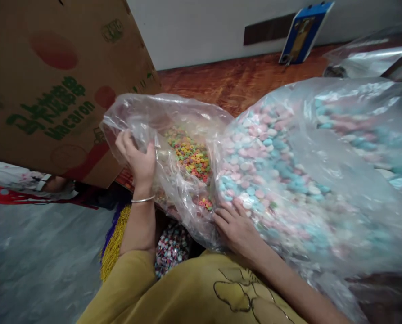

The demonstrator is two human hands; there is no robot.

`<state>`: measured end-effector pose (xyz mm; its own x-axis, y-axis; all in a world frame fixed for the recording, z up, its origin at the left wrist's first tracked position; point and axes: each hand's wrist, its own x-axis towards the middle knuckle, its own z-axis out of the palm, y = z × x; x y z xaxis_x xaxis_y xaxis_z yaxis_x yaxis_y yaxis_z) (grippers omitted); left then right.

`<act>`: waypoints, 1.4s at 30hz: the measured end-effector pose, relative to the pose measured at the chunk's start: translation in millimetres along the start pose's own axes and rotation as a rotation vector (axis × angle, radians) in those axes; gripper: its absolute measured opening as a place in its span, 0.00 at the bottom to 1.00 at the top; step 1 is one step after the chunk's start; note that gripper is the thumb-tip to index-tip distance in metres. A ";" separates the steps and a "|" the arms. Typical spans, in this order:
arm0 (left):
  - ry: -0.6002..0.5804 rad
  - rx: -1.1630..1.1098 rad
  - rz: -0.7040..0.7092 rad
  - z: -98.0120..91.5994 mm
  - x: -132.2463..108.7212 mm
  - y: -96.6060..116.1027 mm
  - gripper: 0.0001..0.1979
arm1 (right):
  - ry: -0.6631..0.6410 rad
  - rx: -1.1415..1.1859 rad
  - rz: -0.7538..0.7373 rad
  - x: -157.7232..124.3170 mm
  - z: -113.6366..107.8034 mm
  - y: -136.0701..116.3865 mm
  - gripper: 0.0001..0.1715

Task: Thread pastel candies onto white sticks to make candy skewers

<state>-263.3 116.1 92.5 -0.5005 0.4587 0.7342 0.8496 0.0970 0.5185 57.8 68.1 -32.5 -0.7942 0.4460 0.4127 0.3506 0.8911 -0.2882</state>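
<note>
A clear plastic bag point(180, 105) lies in front of me, with small yellow, orange, green and red rings point(194, 155) showing in it. At its left end my left hand point(138, 158) is closed on the crumpled film, with a bangle at the wrist. My right hand point(236, 227) bends its fingers over the film at the near side, where the ring bag meets a larger clear bag of pink, blue and white discs point(255, 166). The right fingertips are partly lost in the folds. The larger bag fills the right side and is somewhat blurred.
A tall cardboard box point(62, 90) printed "Macaron" stands at the left. Behind the bags are a reddish wooden surface point(217, 81) and a blue-and-white object point(307, 33). Multicoloured pieces point(172, 249) show below, near yellow fringe point(119, 243). Another person's arm point(55, 183) is behind the box.
</note>
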 end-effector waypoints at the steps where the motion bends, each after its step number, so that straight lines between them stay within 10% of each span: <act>1: -0.080 0.074 0.166 -5.6 -15.4 8.4 0.27 | 0.011 -0.004 -0.002 4.8 -5.6 -0.4 0.13; 6: -0.762 0.047 0.611 -7.0 -93.0 38.8 0.18 | -0.072 -0.137 -0.006 46.1 -14.9 4.8 0.21; 15: -1.110 0.277 0.441 -10.1 -135.4 13.1 0.05 | -0.117 -0.217 0.183 51.4 -7.1 58.6 0.14; 24: -1.041 0.039 0.391 -16.2 -162.4 24.6 0.11 | -0.138 -0.232 0.157 42.5 -12.3 50.0 0.15; 32: -1.257 0.222 0.231 2.8 -167.2 14.0 0.09 | -0.078 -0.225 0.216 39.6 -9.9 60.3 0.19; 42: -1.071 0.201 0.209 34.8 -167.0 25.8 0.11 | -0.040 -0.173 0.214 34.9 -1.3 54.7 0.18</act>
<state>-152.0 72.8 -32.0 -0.0239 0.9997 -0.0102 0.9606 0.0258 0.2768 49.8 132.5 -32.7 -0.7109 0.6248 0.3229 0.5893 0.7798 -0.2115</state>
